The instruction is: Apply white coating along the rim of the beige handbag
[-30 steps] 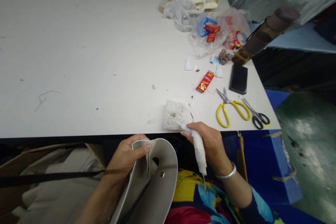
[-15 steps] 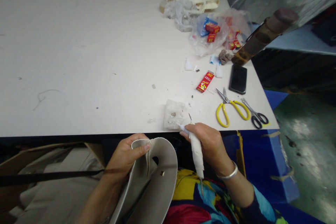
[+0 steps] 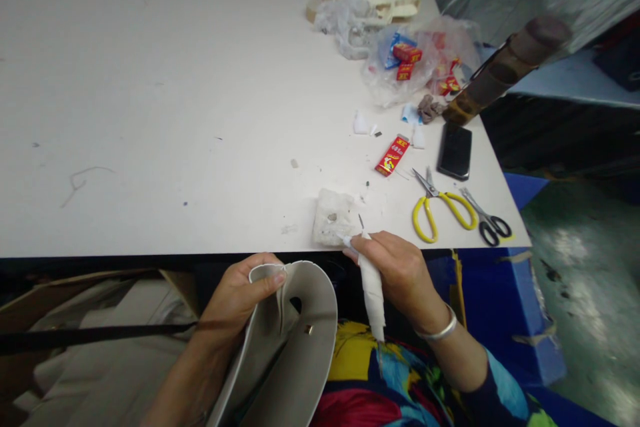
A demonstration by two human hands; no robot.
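My left hand is closed on the upper edge of a beige leather-like bag, thumb on top of the folded edge. A small gold metal fitting sits on the bag's curved panel, near a dark oval hole. To the right, my right hand is wrapped round a slim tool bound in white tape, with a thin dark metal tip above the fingers. Something small and whitish shows at its fingertips; I cannot make out what it is. Just beyond those fingertips lies a stained white pad at the table's edge.
On the white table lie yellow-handled scissors, black-handled scissors, a phone and a red box. Behind them are plastic bags and a leaning bottle. A carton of beige pieces stands at lower left.
My right hand has shifted very slightly, and the lower end of the taped tool has swung a little left. My left hand and the bag have barely moved.
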